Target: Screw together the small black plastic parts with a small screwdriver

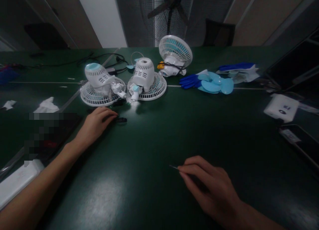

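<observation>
My left hand [96, 122] reaches to the table's left middle, fingers closed together beside a small black item [121, 119]; whether it grips anything is hidden. My right hand [209, 183] is low on the right, with thumb and fingertips pinching a thin metal piece [173, 167] that points left. Just beyond my left hand lies a white fan [99, 80], face down on its grille. A second white fan [144, 77] lies next to it, its motor housing up. Behind stands a third fan [174, 54], tilted, with a black cord around its base.
Light blue fan blades [215, 83] and blue gloves [190, 81] lie at the back right. A white box [282, 107] and a dark device [301, 142] are on the right. Crumpled white paper [47, 105] and a white case [21, 182] are on the left of the green table [149, 140].
</observation>
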The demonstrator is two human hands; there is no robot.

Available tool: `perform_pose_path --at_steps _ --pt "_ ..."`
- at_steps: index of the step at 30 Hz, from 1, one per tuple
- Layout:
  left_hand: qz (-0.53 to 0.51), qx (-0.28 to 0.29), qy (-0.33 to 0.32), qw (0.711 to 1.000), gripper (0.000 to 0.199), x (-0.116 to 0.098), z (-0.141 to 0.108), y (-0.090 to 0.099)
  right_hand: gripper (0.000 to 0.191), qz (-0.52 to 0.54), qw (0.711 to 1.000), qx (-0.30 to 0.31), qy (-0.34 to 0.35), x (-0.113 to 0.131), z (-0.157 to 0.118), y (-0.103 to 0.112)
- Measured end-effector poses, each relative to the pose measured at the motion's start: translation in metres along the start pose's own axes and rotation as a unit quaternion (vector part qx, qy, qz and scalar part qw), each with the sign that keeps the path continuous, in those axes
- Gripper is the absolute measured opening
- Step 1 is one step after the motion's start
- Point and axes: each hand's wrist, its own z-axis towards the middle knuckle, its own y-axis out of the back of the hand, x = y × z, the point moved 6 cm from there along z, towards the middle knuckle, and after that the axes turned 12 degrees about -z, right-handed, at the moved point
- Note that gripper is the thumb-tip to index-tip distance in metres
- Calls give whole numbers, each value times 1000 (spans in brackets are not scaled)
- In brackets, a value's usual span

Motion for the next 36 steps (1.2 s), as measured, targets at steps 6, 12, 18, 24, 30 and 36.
perform_pose_path --at_steps 6,12,18,24,30,36 --pt "-38 -50 60 996 39 1 -6 5 20 3 1000 -5 6 2 2 1" --pt "-120 -56 66 989 37 -8 -11 5 19 6 1000 -10 10 2 3 3" --pt "-152 -56 40 986 34 -19 -11 5 19 -5 1000 -6 8 1 2 1" --pt "-141 -57 8 988 32 -23 -12 5 18 4 1000 -14 14 3 4 4" --pt "-122 -42 10 992 36 -22 -11 4 19 2 1000 -7 11 2 3 2" --pt "-105 -5 20 994 39 -19 -7 -1 18 9 1000 -6 12 2 3 2"
